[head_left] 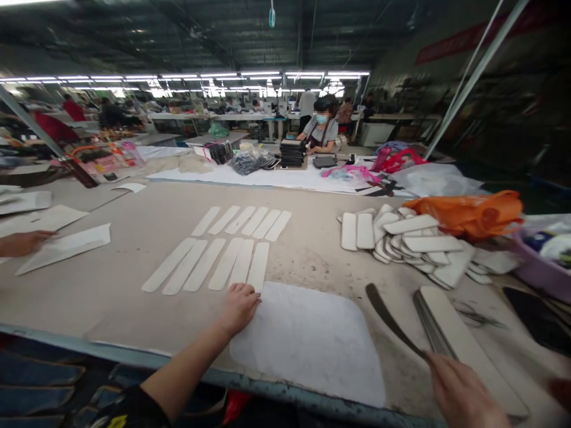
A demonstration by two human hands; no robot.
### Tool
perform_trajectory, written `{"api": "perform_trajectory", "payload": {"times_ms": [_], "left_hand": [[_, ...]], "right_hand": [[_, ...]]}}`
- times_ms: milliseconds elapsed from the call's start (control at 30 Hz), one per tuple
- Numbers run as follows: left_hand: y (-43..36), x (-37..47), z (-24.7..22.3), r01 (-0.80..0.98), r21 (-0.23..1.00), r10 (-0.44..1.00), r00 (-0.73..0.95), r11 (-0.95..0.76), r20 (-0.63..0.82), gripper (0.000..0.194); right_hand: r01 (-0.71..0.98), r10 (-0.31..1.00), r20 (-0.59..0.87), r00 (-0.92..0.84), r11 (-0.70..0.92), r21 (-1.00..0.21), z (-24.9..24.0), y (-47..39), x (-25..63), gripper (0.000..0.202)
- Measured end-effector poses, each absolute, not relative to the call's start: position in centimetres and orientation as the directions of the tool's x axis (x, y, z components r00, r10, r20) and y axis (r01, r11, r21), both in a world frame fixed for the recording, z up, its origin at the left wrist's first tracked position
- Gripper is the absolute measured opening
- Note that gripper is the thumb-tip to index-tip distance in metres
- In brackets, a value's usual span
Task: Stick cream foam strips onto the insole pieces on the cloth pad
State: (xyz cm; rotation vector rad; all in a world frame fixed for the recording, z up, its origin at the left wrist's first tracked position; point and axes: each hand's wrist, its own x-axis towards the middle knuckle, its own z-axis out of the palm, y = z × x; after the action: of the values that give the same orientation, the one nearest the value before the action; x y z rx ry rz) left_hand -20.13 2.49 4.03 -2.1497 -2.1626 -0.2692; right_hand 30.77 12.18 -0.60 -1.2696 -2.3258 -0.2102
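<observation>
Two rows of white round-cornered strips (200,266) lie on the table. My left hand (241,308) is closed, its curled fingers at the near end of the rightmost front-row white strip (257,264). Just right of that hand lies a large white sheet (307,339) with rounded corners. At the lower right, my right hand (464,389) grips the near end of a long dark strip (389,315), which curves up and away to the left. Beside it are long pale strips (464,339) with dark edges, stacked together. The right fingertips are partly hidden.
A heap of pale padded pieces (414,238) lies at the right, near an orange bag (473,214) and a purple basin (544,276). Scissors (479,315) lie nearby. Another person's hand (27,242) holds a white sheet (66,248) at left. A co-worker (323,128) sits opposite.
</observation>
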Motion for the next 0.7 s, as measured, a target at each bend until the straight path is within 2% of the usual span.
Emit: {"api": "perform_trajectory", "payload": {"times_ms": [100,200,333,467,567,633,700], "left_hand": [[2.8,-21.4,4.1,0.998,-0.032,0.995,0.049,-0.047,0.089,0.022],[3.0,-21.8,4.0,0.993,-0.085,0.996,0.088,-0.085,0.025,0.025],[3.6,-22.0,3.6,0.984,-0.123,0.991,0.131,-0.131,-0.015,0.024],[4.5,-22.4,3.3,0.976,-0.124,0.984,0.179,-0.178,-0.001,0.019],[5.2,-22.3,4.6,0.984,0.006,0.979,0.176,-0.178,0.099,0.017],[5.5,-21.7,6.8,0.963,0.201,0.97,0.137,-0.177,0.2,0.017],[5.5,-20.5,9.6,0.882,0.433,0.97,0.094,-0.185,0.224,0.016]], "right_hand": [[0.663,0.608,0.451,-0.653,0.747,-0.047,-1.2,8.4,26.6,0.037],[0.611,0.567,0.435,-0.699,0.79,-0.046,-2.5,5.7,23.9,0.035],[0.648,0.631,0.418,-0.653,0.752,-0.124,-3.2,3.9,22.5,0.031],[0.715,0.785,0.371,-0.496,0.612,-0.338,-2.3,3.0,21.7,0.027],[0.695,0.875,0.359,-0.325,0.478,-0.537,-1.3,2.6,20.9,0.026],[0.63,0.926,0.326,-0.191,0.37,-0.683,-0.6,2.6,20.3,0.026],[0.512,0.968,0.243,-0.067,0.243,-0.824,0.1,3.0,19.5,0.028]]}}
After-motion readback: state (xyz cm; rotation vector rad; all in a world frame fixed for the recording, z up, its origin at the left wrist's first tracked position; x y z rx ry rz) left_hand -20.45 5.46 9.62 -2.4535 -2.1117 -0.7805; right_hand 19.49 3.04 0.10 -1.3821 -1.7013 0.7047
